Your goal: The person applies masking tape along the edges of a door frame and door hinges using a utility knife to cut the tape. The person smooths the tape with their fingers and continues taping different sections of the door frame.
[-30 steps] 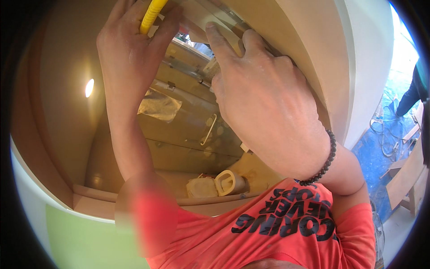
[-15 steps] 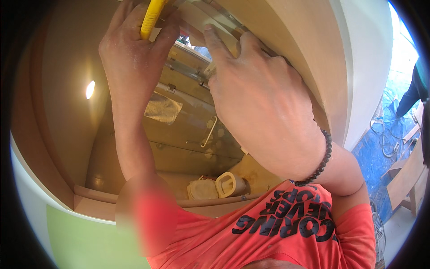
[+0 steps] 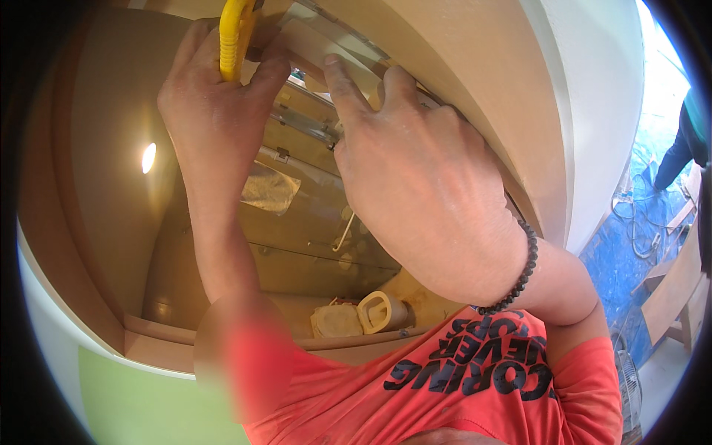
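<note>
My left hand (image 3: 220,96) is raised at the upper left, closed round a yellow ribbed-handled tool (image 3: 233,44). The tool's upper end runs off the top edge, so its exact kind is hidden. To its right, my right hand (image 3: 426,167) is palm down with the index finger stretched out and the other fingers partly bent. Its index fingertip rests on or just over a pale smooth strip (image 3: 337,46) along the curved wooden panel (image 3: 460,55). Whether it presses there I cannot tell. A dark bead bracelet (image 3: 528,271) circles my right wrist.
Below my arms lies a deep brown recess with a toilet (image 3: 380,311), a white grab handle (image 3: 345,231) and a foil-like sheet (image 3: 271,187). A ceiling-type light (image 3: 149,158) glows at left. Blue sheeting (image 3: 623,230), boards (image 3: 671,297), cables and another person (image 3: 686,141) are at right.
Both hands have shifted slightly left. The yellow tool has turned a little more upright in my left hand, and my right fingertip has moved slightly left and down.
</note>
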`<move>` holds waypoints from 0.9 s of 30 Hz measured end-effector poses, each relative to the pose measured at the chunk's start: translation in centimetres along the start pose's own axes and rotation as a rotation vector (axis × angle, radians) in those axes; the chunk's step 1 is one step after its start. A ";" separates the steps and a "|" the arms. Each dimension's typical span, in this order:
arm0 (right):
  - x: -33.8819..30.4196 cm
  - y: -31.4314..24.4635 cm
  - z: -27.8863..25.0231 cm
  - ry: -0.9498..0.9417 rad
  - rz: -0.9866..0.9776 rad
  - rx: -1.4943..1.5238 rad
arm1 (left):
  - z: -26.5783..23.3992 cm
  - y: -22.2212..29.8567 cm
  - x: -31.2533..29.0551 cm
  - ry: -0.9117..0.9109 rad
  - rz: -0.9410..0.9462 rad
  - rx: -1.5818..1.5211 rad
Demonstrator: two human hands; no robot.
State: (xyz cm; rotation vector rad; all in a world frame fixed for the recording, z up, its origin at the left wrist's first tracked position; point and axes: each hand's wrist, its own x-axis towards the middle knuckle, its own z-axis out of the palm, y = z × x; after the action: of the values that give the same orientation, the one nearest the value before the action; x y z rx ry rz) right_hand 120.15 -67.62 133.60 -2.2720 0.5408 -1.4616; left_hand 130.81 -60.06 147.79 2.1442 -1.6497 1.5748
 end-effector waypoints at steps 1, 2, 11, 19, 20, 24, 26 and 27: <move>0.0 0.0 0.1 -0.002 -0.003 -0.015 | 0.0 0.0 0.0 -0.001 -0.015 -0.007; 0.0 0.0 0.2 0.036 -0.010 -0.032 | 0.0 0.1 0.0 -0.002 -0.031 -0.014; 0.2 0.0 0.3 0.023 -0.022 -0.061 | 0.0 -0.1 0.2 -0.010 -0.040 -0.016; 0.3 0.0 0.4 0.027 -0.007 -0.015 | 0.2 -0.3 0.2 -0.012 -0.037 0.003; 0.2 0.0 0.4 0.024 -0.005 -0.008 | 0.2 -0.4 0.2 -0.005 -0.031 -0.001; 0.3 -0.1 0.5 0.051 -0.011 -0.022 | 0.4 -0.5 0.0 0.008 -0.044 -0.020; 0.3 -0.1 0.6 0.065 -0.014 -0.035 | 0.6 -0.4 0.0 0.015 -0.045 -0.033; 0.3 -0.1 0.6 0.068 -0.012 -0.035 | 0.6 -0.4 -0.1 0.018 -0.046 -0.038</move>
State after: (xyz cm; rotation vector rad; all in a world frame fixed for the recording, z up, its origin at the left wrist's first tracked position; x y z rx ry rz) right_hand 120.80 -67.60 133.68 -2.2623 0.5779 -1.5516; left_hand 131.52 -60.18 147.65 2.1271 -1.6003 1.5331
